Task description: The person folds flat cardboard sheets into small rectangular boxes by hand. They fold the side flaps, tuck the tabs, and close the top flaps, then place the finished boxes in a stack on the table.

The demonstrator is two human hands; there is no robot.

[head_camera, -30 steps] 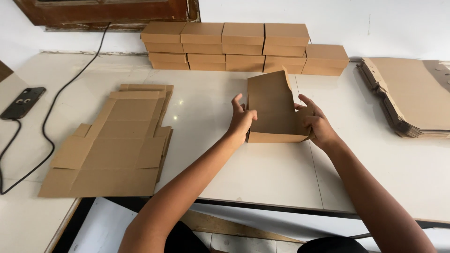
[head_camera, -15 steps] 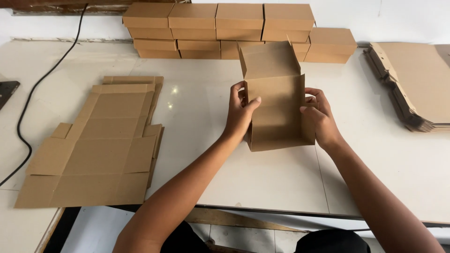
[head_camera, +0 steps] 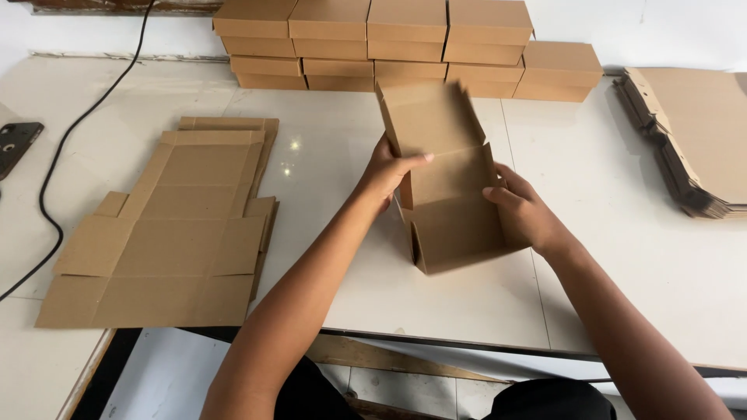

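Observation:
A brown cardboard box, partly folded with its lid flap standing open at the back, rests on the white table in front of me. My left hand grips its left wall, thumb reaching inside. My right hand holds the right wall, fingers curled over the edge. The box's front wall faces me and its inside is bare.
A pile of flat unfolded box blanks lies at the left. Finished closed boxes are stacked in rows at the back. More flat blanks are stacked at the right. A black cable and a dark phone lie far left.
The box has been laid down and opened out toward me, its lid flap now leaning back. Both hands have shifted to its side walls. The view has tilted lower.

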